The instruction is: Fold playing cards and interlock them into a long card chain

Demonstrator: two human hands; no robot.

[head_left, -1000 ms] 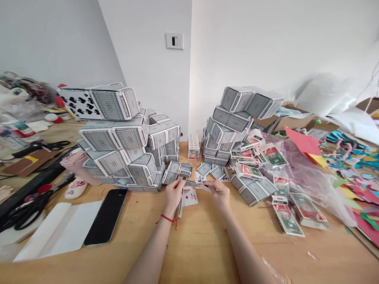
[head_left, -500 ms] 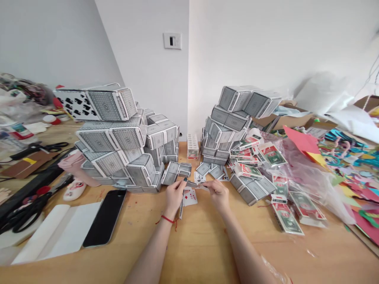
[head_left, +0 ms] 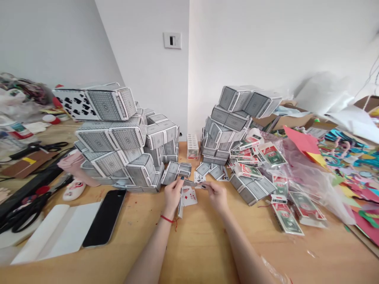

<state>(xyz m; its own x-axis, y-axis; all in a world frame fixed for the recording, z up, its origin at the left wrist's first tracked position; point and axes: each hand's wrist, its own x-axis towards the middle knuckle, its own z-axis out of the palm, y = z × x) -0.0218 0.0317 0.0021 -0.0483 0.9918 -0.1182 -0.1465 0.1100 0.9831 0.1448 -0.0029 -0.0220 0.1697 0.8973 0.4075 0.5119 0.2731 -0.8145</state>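
Observation:
My left hand [head_left: 173,195] is closed on folded playing cards [head_left: 188,182] with grey patterned backs, thumb on top. Just below them, a playing card with red diamonds [head_left: 190,197] shows its face, and a narrow grey edge [head_left: 180,209] hangs beside my left fingers. Opposite, my right hand [head_left: 217,195] is in a pinch near the cards' right end. Whatever lies between its fingertips is too small to make out. Behind my hands lie a face-up card [head_left: 199,177], folded grey cards [head_left: 216,171] and a small card block [head_left: 170,172].
Stacked card blocks rise at left [head_left: 127,138] and right [head_left: 226,130]. Red-and-green card boxes [head_left: 286,217] lie at right beside plastic wrap [head_left: 314,181]. A black phone [head_left: 104,218], white paper [head_left: 59,230] and scissors [head_left: 28,213] are at left. A clear case [head_left: 192,146] stands at the back.
My hands have drawn slightly apart. The left moved a little left with the cards, and the right fingertips shifted slightly left and down. The surrounding stacks have stayed put.

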